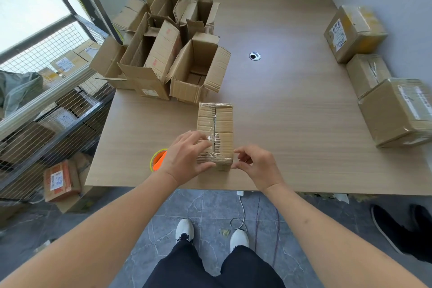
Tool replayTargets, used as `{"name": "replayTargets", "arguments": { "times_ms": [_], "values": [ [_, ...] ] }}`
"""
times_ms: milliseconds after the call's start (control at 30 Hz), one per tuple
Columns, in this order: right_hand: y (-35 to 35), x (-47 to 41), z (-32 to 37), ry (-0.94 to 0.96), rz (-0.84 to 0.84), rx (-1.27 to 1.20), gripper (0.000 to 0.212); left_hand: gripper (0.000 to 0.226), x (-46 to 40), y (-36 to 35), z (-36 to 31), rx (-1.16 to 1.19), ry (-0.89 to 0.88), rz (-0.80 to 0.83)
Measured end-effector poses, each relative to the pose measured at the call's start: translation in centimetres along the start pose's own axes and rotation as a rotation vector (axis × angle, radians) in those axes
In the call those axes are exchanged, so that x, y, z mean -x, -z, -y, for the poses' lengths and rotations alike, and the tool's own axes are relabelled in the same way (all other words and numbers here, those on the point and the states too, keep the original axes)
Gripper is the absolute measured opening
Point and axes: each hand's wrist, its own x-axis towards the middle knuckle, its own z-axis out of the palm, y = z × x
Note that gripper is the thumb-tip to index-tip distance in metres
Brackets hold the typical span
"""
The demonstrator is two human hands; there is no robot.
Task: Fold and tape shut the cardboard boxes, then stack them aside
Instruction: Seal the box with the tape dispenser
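Note:
A small closed cardboard box [216,124] lies near the front edge of the wooden table [292,105], clear tape running along its top seam. My left hand [187,155] grips the box's near left corner, fingers over the top and thumb on the front face. My right hand [257,165] is beside the near right corner, its fingers curled and its thumb and forefinger pinched at the box's edge. An orange tape roll [158,159] sits on the table just left of my left hand, partly hidden by it.
Several open, empty boxes [163,54] crowd the table's back left. Three taped boxes [374,72] line the right edge by the wall. A cable hole [254,56] marks the table's middle. A wire cage [46,100] of parcels stands left. Another person's dark shoes [402,229] are on the floor at the right.

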Motion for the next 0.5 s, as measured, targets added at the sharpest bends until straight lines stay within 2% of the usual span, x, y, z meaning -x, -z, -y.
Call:
{"name": "replayTargets", "arguments": {
  "times_ms": [133, 233, 367, 500],
  "values": [
    [-0.1, 0.1, 0.2, -0.187, -0.039, -0.125, 0.026, 0.044, -1.3, -1.5, -1.2, 0.048, -0.042, 0.086],
    [-0.7, 0.5, 0.5, -0.293, -0.067, -0.198, 0.019, 0.040, -1.2, -3.0, -1.7, 0.058, 0.015, 0.091],
    [-2.0, 1.3, 1.8, -0.457, -0.225, -0.289, 0.025, 0.046, -1.1, -4.0, -2.6, 0.104, 0.100, 0.064],
    [-2.8, 1.4, 2.7, -0.495, -0.296, -0.180, 0.033, 0.040, -1.6, -4.6, -3.6, 0.138, 0.142, 0.036]
  ]
}}
